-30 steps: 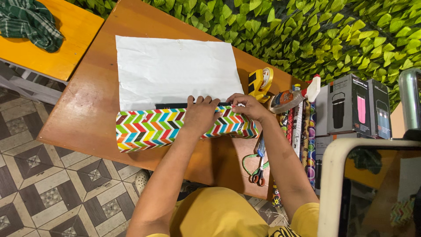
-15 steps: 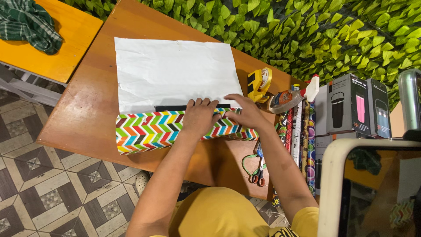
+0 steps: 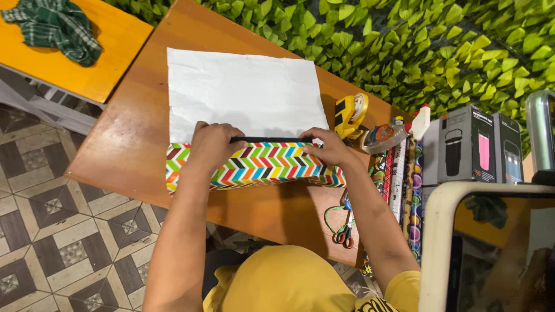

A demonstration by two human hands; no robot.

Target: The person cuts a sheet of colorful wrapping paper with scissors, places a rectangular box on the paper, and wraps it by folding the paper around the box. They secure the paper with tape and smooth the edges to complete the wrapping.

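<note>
Two hands are on the wrapped box right now. My left hand (image 3: 211, 144) presses down on the near-left part of the chevron wrapping paper (image 3: 254, 164), fingers curled over the top edge, probably to keep the fold tight against the dark box (image 3: 266, 140) peeking out just past my fingertips. My right hand (image 3: 330, 147) pinches the same paper edge at the other end, so the sheet stays taut between the two. The box sits directly under both hands, on the wooden table (image 3: 121, 144), with the white underside of the paper (image 3: 245, 92) spread flat beyond my knuckles, looks like that's the flap waiting to come over.

Just past my right hand there's a yellow tape dispenser (image 3: 348, 115) and a glue bottle (image 3: 386, 136), close enough to grab. Scissors (image 3: 345, 228) lie nearer me by my right forearm, beside rolls of gift wrap (image 3: 402, 185). Boxed tumblers (image 3: 474, 144) stand further right. A green plaid cloth (image 3: 55, 23) is way off past my left hand.
</note>
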